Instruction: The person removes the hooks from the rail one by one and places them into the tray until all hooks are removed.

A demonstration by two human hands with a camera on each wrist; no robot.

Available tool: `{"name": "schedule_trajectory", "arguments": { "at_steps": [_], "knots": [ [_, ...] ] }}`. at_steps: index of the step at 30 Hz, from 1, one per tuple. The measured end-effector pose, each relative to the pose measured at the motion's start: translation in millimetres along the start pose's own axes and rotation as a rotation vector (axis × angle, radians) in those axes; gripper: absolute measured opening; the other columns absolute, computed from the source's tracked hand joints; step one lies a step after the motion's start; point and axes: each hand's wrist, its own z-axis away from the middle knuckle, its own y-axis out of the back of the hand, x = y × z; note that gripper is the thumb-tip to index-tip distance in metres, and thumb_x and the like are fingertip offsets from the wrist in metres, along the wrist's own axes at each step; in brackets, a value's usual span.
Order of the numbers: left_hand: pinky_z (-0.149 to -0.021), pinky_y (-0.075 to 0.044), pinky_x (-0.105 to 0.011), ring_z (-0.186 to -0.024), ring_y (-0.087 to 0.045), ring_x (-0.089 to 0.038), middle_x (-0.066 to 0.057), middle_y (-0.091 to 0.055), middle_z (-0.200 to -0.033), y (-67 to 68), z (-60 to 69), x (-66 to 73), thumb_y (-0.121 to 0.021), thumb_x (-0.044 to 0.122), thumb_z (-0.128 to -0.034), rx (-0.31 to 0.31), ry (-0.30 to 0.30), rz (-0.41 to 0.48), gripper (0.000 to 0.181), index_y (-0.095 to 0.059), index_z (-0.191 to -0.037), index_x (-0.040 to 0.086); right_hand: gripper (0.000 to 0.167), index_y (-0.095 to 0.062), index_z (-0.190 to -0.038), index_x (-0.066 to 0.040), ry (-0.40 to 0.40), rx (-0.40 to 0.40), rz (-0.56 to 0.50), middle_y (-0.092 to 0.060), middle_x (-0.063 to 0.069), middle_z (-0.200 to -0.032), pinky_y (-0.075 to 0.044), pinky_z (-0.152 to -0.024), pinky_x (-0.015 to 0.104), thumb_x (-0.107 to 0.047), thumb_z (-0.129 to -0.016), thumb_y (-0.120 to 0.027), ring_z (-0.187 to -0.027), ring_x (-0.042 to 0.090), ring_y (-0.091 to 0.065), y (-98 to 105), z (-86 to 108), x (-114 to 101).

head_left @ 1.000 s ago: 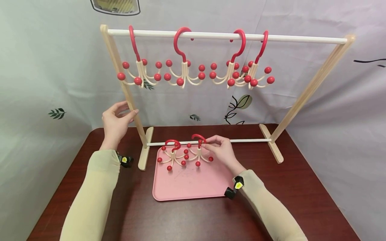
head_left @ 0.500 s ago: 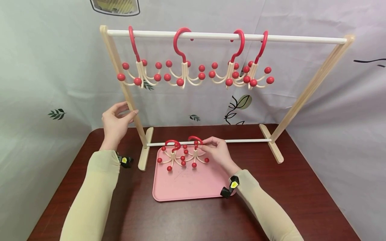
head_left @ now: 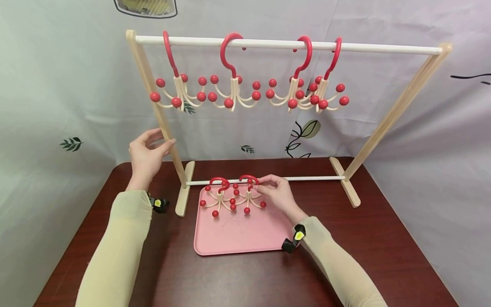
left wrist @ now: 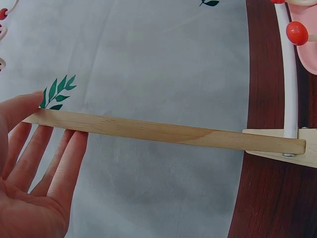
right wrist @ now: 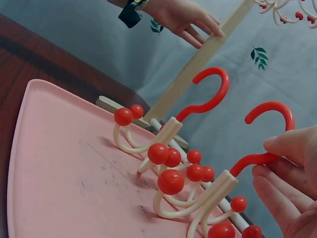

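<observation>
Fingers [right wrist: 283, 187] of the inward-angled right hand [head_left: 278, 190] pinch a red hook [right wrist: 277, 106].

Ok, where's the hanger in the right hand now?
In the head view, just below centre, the held hanger is at the far side of the pink tray, immediately right of the other unhung hanger.

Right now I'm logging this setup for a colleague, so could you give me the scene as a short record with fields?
Left grip: pinches the left wooden post
Right grip: pinches the red hook of one hanger
Held hanger: over the tray; contact unclear
Tray: pink; a second hanger rests on it
Top rail: white; four hangers hang from it
Table: dark reddish-brown
</observation>
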Motion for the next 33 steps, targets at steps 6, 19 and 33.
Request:
{"name": "schedule_trajectory", "arguments": {
  "at_steps": [6,19,33],
  "knots": [
    [-0.073,-0.059,-0.018,-0.098,-0.07,-0.011,-0.008,-0.069,-0.123,0.4,0.5,0.8,-0.083,0.026,-0.0882,0.001,-0.009,-0.001,0.048,-0.068,-0.133,0.013,0.025,-0.074,-0.11,0.0,0.003,0.004,0.016,-0.076,0.012,-0.101,-0.061,-0.08,0.032,-0.005,-0.086,-0.082,-0.092,0.021,-0.074,1,-0.6,0],
    [-0.073,-0.059,-0.018,-0.099,-0.071,-0.013,-0.007,-0.069,-0.122,0.8,1.7,1.5,-0.084,0.028,-0.0875,0.0,-0.02,0.005,0.048,-0.069,-0.131,0.014,0.038,-0.072,-0.123,-0.002,0.19,0.032,-0.044,-0.071,0.013,-0.12,-0.057,-0.093,0.032,-0.015,-0.089,-0.083,-0.109,0.026,-0.069,25,-3.4,-43],
    [-0.073,-0.059,-0.018,-0.095,-0.07,-0.007,-0.009,-0.069,-0.121,0.2,2.9,3.2,-0.084,0.027,-0.0874,0.007,-0.027,-0.009,0.049,-0.069,-0.132,0.013,0.032,-0.073,-0.118,0.004,0.522,0.121,-0.124,-0.071,0.02,-0.117,-0.057,-0.092,0.033,0.0,-0.087,-0.081,-0.107,0.026,-0.07,55,15.0,-130]
  ]
}}
